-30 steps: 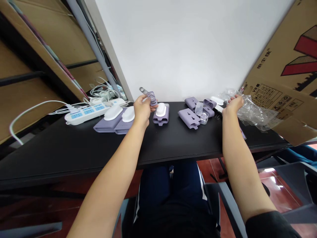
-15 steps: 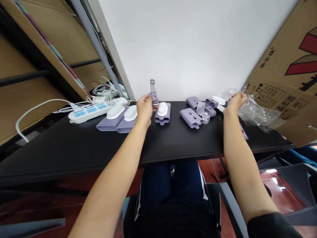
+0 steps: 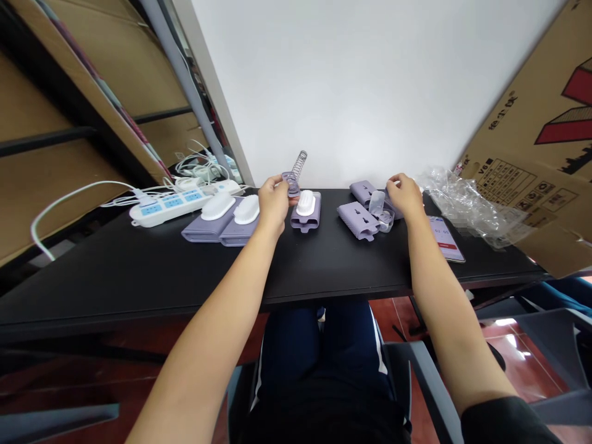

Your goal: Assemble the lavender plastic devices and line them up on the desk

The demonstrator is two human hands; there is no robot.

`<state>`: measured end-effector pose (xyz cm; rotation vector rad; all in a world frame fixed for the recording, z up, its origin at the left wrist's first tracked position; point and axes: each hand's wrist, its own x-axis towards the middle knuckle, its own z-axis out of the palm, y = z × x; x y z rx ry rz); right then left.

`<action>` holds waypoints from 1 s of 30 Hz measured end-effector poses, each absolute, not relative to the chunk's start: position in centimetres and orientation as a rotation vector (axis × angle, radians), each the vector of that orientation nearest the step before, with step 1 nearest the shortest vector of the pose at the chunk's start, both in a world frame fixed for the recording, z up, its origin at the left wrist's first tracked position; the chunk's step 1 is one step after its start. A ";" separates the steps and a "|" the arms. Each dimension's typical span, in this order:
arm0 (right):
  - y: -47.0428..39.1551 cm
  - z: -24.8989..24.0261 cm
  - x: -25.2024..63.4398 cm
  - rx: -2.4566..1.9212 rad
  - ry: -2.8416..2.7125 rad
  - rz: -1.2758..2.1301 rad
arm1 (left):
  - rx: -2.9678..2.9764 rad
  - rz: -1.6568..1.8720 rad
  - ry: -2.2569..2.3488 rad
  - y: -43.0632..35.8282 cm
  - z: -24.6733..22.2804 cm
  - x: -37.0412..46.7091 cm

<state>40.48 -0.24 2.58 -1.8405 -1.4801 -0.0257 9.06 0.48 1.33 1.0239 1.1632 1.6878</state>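
Note:
My left hand (image 3: 274,200) is closed on a clear round plastic part (image 3: 291,184), from which a metal spring (image 3: 300,164) sticks up, tilted to the right. Just right of that hand lies a purple case (image 3: 306,223) with a white ribbed oval piece (image 3: 306,203) on it. My right hand (image 3: 405,194) is at the right group of purple cases, its fingers bent together; what they hold, if anything, is too small to make out. Near it are a flat purple case (image 3: 357,220) and a small clear box (image 3: 377,201).
At the left, two purple cases (image 3: 203,229) with white oval pieces (image 3: 217,206) lie before a white power strip (image 3: 180,202). At the right are a phone (image 3: 445,239), crumpled clear plastic (image 3: 476,206) and a large cardboard box (image 3: 531,160). A white wall stands behind.
My right hand has moved left, from beside the clear plastic to the purple cases, uncovering the phone. The spring over my left hand now leans right instead of standing upright.

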 end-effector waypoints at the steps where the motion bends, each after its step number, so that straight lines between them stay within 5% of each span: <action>1: -0.3 2.5 40.1 -1.832 -1.536 -0.015 | 1.029 1.688 1.162 0.5 1.3 9.1; 22: -0.3 2.0 38.8 -1.629 -1.807 0.358 | 0.968 1.702 1.172 0.6 1.3 8.7; 30: 0.4 3.1 44.8 -1.734 -1.059 -0.055 | 0.958 1.754 1.214 0.8 1.2 8.5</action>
